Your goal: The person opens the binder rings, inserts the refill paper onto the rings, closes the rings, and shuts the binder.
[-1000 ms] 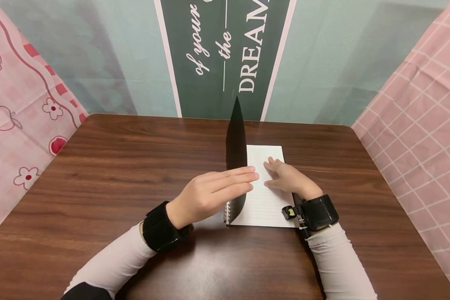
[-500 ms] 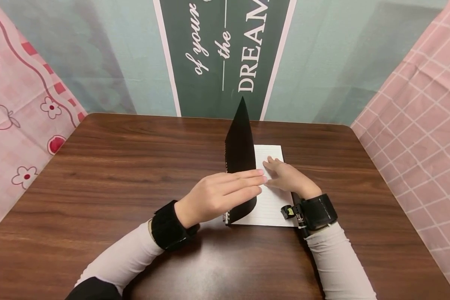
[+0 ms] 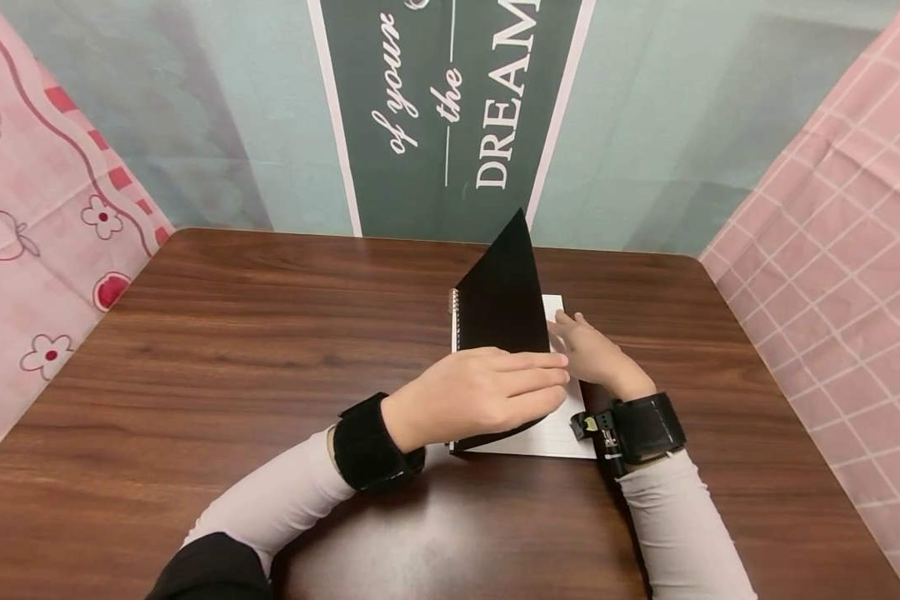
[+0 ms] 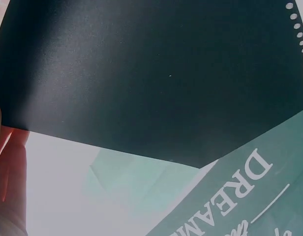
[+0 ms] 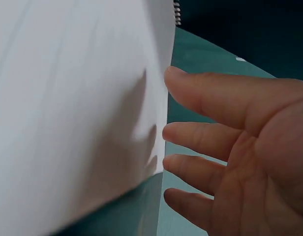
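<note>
A spiral notebook with a black cover (image 3: 502,292) and white lined pages (image 3: 551,437) lies on the table. The cover stands raised and leans rightward over the page, hinged at the coil (image 3: 453,308) on the left. My left hand (image 3: 487,396) lies across the cover's outer face with straight fingers, fingertips at its free edge; the thumb is hidden in the head view. From the left wrist, the dark cover (image 4: 141,73) fills most of the view. My right hand (image 3: 603,362) is at the page's right side, fingers extended and spread, fingertips near the paper (image 5: 68,108) in the right wrist view.
The brown wooden table (image 3: 270,333) extends around the notebook. A green cloth backdrop with white lettering (image 3: 506,108) hangs behind it. Pink patterned cloths (image 3: 60,275) flank both sides. Black wrist straps (image 3: 648,427) sit on both arms.
My left hand has moved right, swinging the cover from nearly upright to a rightward lean that hides more of the page. My right hand has shifted slightly right.
</note>
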`<state>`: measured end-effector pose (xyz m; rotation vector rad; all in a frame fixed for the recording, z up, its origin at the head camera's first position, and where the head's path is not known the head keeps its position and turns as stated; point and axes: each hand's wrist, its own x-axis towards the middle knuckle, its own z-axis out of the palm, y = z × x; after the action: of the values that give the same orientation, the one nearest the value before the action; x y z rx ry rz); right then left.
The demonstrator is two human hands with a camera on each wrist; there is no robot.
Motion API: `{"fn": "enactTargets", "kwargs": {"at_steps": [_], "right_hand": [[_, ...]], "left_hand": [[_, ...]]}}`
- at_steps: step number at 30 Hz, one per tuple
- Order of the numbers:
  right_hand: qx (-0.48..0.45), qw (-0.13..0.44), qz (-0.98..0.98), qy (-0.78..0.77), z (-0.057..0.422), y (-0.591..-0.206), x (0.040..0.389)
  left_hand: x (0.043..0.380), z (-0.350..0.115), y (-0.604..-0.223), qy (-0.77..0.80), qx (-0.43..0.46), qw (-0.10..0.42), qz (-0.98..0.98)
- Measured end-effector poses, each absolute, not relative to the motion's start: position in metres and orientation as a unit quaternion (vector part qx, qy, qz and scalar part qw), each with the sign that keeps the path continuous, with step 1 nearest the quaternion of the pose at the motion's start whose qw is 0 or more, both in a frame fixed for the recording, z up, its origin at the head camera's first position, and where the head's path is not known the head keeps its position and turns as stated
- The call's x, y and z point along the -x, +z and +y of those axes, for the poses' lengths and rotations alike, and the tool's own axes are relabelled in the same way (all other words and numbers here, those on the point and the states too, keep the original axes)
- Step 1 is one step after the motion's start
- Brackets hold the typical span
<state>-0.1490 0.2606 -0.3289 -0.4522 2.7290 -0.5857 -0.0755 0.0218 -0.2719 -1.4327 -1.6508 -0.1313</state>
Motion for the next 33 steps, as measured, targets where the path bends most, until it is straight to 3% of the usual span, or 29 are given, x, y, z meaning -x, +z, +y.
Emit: {"fn": "enactTargets", "kwargs": {"at_steps": [17,28,33], "right_hand": [[0.130,0.191,0.938,-0.258,0.279,-0.322,0.151],[0.124,0.184,0.943,-0.246,0.290,-0.318,0.151],[0.121,0.184,0.947,-0.235,0.299,-0.314,0.152]], "left_hand": [[0.078,0.040,-0.272,-0.035,0.595,0.426,-0.681],[0.081,0.052,-0.268,0.013,0.603,0.382,-0.700],[0.080,0.057,-0.266,0.012,0.615,0.332,-0.715]]}}
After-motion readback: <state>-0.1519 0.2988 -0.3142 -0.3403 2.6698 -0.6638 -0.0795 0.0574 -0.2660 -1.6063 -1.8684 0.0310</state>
